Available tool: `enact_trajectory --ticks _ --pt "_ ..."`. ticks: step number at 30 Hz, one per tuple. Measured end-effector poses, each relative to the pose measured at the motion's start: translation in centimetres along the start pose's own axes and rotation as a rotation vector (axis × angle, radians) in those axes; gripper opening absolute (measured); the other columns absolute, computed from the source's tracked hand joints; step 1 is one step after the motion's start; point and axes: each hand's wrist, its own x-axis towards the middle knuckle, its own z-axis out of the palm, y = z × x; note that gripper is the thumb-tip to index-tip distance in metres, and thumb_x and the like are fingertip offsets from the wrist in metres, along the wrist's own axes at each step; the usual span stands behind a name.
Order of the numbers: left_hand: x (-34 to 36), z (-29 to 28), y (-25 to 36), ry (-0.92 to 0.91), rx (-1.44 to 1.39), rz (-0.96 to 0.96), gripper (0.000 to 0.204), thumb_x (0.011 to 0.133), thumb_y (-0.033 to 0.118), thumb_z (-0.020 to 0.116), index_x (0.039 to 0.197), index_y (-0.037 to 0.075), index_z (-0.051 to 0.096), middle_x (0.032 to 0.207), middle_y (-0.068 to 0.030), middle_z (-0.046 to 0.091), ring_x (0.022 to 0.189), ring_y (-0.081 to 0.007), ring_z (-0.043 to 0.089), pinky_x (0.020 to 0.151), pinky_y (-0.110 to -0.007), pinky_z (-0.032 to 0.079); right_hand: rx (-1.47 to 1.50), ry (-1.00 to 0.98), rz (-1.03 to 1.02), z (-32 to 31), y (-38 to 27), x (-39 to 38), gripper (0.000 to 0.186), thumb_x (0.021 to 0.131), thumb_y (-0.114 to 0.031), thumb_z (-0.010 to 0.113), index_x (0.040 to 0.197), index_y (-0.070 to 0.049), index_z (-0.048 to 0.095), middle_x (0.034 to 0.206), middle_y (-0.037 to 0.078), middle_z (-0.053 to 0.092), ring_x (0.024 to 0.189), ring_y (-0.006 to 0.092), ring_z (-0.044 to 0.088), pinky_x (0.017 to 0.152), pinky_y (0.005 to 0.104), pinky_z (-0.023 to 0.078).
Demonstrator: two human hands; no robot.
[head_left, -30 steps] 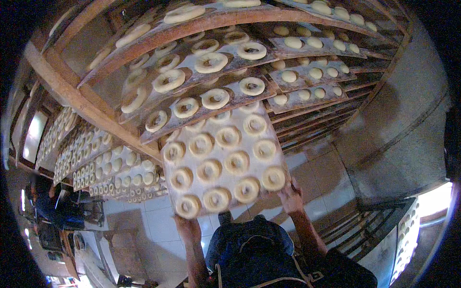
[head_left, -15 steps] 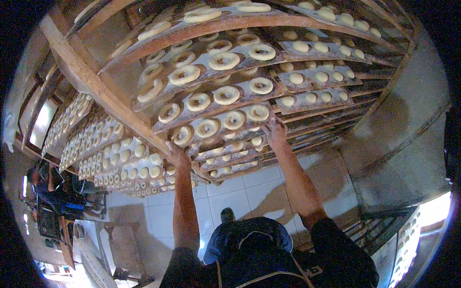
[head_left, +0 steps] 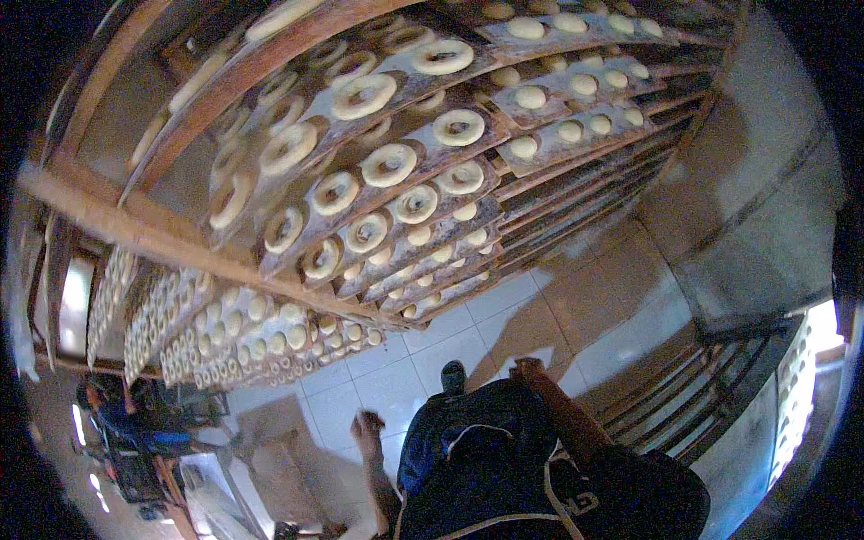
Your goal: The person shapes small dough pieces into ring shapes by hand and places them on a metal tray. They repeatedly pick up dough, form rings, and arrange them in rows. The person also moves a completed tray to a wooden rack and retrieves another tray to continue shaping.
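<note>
My left hand (head_left: 367, 427) hangs over the tiled floor with loosely bent fingers apart, holding nothing. My right hand (head_left: 528, 371) is likewise empty and loosely open beside my dark apron (head_left: 477, 477). Above my hands is a wooden rack (head_left: 135, 225) of floury trays, some with pale dough rings (head_left: 392, 164), others with round dough balls (head_left: 570, 131). A tray with a row of rings (head_left: 416, 205) sits in the rack below another ring tray, its front edge showing. Neither hand touches the rack.
More loaded racks (head_left: 252, 337) stretch to the left. A person in dark clothes (head_left: 121, 405) is at the lower left among equipment. A grey wall (head_left: 756, 225) is on the right, with a slatted rack (head_left: 666, 387) below it. Pale floor tiles (head_left: 423, 351) lie under me.
The tray of rings I held was slid up into the rack. My hands have since let go and dropped down to either side of my body. The view has also shifted.
</note>
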Motion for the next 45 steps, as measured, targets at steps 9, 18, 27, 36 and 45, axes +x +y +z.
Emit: enact_trajectory --ticks 9,18,27,36,45 --pt "15.3 -8.3 -0.5 -0.290 0.290 -0.357 0.037 0.098 0.038 0.048 0.095 0.003 0.060 0.079 -0.0079 0.065 0.067 -0.0231 0.065 0.054 -0.030 0.050 0.435 0.717 0.398 16.1 -3.3 22.6 0.022 0.095 -0.024 0.050 0.105 -0.006 0.057 0.090 0.016 0.062 0.084 0.0305 0.059 0.074 0.0402 0.049" --pt "26.5 -4.2 6.7 -0.969 1.111 0.447 0.043 0.102 0.037 0.036 0.106 0.001 0.059 0.090 -0.0107 0.068 0.079 -0.0210 0.065 0.069 -0.033 0.048 1.063 1.151 0.714 18.2 -11.3 34.7 0.036 0.091 -0.024 0.051 0.122 -0.006 0.053 0.093 0.016 0.065 0.083 0.0314 0.063 0.071 0.0447 0.051" --pt "34.2 -6.4 1.9 -1.382 1.063 0.842 0.041 0.103 0.032 0.039 0.107 -0.003 0.061 0.090 -0.0120 0.066 0.081 -0.0244 0.064 0.072 -0.037 0.051 0.941 1.297 1.108 16.5 -14.2 38.6 0.050 0.088 -0.040 0.057 0.121 -0.002 0.058 0.112 0.022 0.063 0.105 0.0391 0.058 0.089 0.0489 0.047" --pt "37.9 8.9 -15.8 -0.748 0.077 -1.141 0.065 0.094 0.062 0.036 0.129 0.009 0.054 0.123 -0.0097 0.061 0.107 -0.0316 0.057 0.092 -0.050 0.047 0.295 1.010 1.572 6.9 -20.4 14.7 0.040 0.096 -0.032 0.042 0.117 -0.003 0.060 0.111 0.025 0.063 0.104 0.0432 0.059 0.091 0.0496 0.045" --pt "34.3 25.7 -14.5 -1.254 -0.211 -1.190 0.063 0.096 0.054 0.037 0.141 0.010 0.042 0.140 -0.0117 0.047 0.132 -0.0330 0.040 0.112 -0.051 0.031 0.197 1.856 1.982 -1.2 -37.1 4.4 0.048 0.100 -0.041 0.036 0.104 -0.003 0.065 0.095 0.021 0.067 0.092 0.0394 0.063 0.083 0.0445 0.048"
